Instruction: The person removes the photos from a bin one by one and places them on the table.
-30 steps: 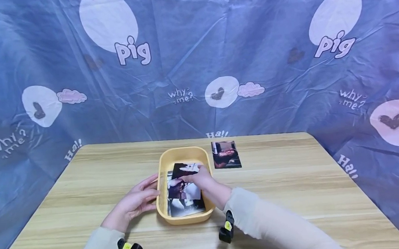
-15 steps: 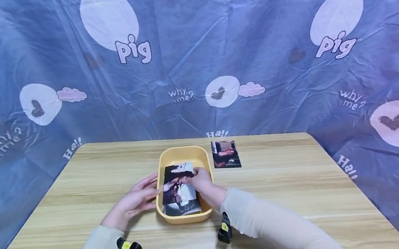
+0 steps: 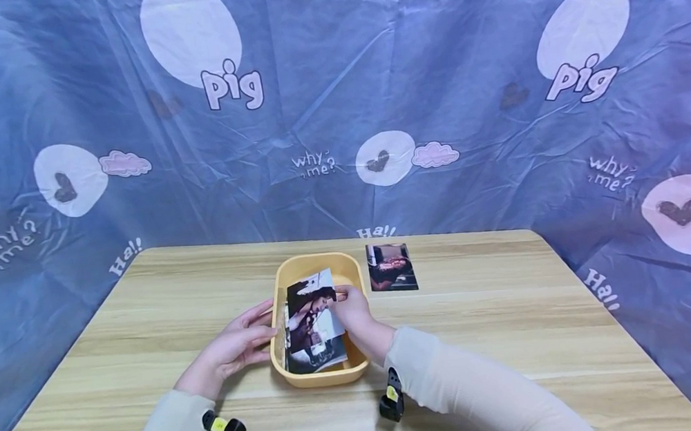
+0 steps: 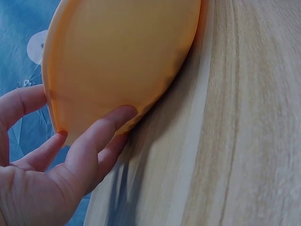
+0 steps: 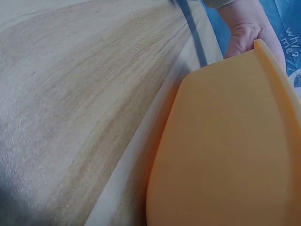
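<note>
My left hand [image 3: 239, 344] rests its fairly straight fingers against the outside of a yellow plastic box [image 3: 326, 378]. In the left wrist view, the fingertips touch the box wall [image 4: 117, 61] without wrapping round it. Inside the box, my right hand [image 3: 358, 315] pinches the right edge of a photo [image 3: 314, 312] of a dark-haired person. This photo lies slightly tilted over other photos [image 3: 306, 363]; how many is hidden. In the right wrist view, the box wall [image 5: 221, 136] fills much of the frame and hides my right hand; a wrist [image 5: 254, 23] shows beyond it.
Another photo [image 3: 391, 266] lies flat on the wooden table [image 3: 489, 340], just right of the box's far end. A blue curtain [image 3: 335, 105] with printed words and shapes hangs behind the table.
The top photo has slid left, then moved a little away from me and tilted, with my right hand at its right edge. The box and my left hand have stayed in place.
</note>
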Demonstrator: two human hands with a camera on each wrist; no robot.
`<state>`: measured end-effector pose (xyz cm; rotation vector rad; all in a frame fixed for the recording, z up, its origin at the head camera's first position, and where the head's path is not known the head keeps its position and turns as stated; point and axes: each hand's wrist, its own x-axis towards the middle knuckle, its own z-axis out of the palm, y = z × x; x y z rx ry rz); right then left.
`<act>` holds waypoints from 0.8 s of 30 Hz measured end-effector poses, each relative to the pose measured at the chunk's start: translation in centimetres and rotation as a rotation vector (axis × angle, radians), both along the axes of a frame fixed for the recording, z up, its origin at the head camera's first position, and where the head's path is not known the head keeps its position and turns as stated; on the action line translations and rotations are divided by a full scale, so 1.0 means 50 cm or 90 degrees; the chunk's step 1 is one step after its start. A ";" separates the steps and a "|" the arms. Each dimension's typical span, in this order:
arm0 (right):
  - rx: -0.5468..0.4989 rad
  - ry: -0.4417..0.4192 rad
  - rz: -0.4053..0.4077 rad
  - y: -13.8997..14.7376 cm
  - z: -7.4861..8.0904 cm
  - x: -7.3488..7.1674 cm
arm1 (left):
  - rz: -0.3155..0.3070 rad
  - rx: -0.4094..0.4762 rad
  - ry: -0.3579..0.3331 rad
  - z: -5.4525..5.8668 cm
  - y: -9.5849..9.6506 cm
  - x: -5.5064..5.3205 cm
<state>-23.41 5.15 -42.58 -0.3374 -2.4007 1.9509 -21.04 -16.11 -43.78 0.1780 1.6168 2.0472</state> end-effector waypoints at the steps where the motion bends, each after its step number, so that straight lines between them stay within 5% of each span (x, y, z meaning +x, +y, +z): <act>1: -0.004 -0.001 -0.001 0.001 0.001 0.001 | 0.000 0.000 -0.001 0.000 0.000 0.000; 8: -0.085 -0.034 0.001 0.009 0.015 0.009 | 0.001 0.001 -0.003 -0.001 0.004 0.002; 24: -0.154 -0.036 0.029 0.052 0.061 -0.008 | 0.005 -0.003 0.002 -0.004 0.007 0.007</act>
